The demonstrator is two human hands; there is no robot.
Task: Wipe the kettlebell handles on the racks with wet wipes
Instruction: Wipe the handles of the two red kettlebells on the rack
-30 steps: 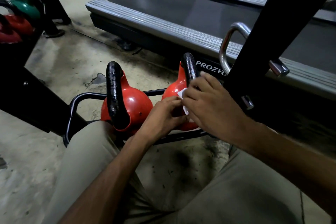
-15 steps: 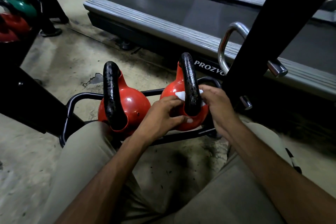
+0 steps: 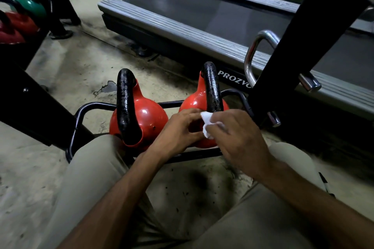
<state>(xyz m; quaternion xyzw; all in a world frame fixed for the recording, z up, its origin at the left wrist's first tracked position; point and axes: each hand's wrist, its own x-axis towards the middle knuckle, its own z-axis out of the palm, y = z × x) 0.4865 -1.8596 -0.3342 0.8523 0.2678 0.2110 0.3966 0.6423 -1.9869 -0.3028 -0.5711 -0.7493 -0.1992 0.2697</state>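
Down low at the floor rack [image 3: 87,107] now, a knee in pale trousers either side, and all the action is at the right kettlebell [image 3: 192,103]: the wet wipe [image 3: 206,123] sits bunched and white at the near foot of its black handle [image 3: 211,87], just where the iron meets the red body. The left hand [image 3: 178,131] comes in from the left with fingers curled, tips pinching the wipe's edge; the right hand [image 3: 240,135] arches over from the other side, fingers bent down onto the same wad, so the wipe is gripped between the two, one hand on each side of the handle. A sensible hold, I'd say: that way the wipe can be wrapped round the bar and drawn along it instead of dabbed on one face. How much of the wipe lies behind the handle is hidden by the right hand's knuckles. The bell stands upright between the rack's rails, handle edge-on to us, so it needs no steadying and both hands are free for the wipe. Just beside it stands the left kettlebell [image 3: 149,119], its own handle glossy, wet or merely catching the light, I can't tell. A treadmill [image 3: 202,16] lies beyond, and well off to the left a green kettlebell [image 3: 30,5] and red ones wait on another rack, so by my reckoning there is plenty left to wipe
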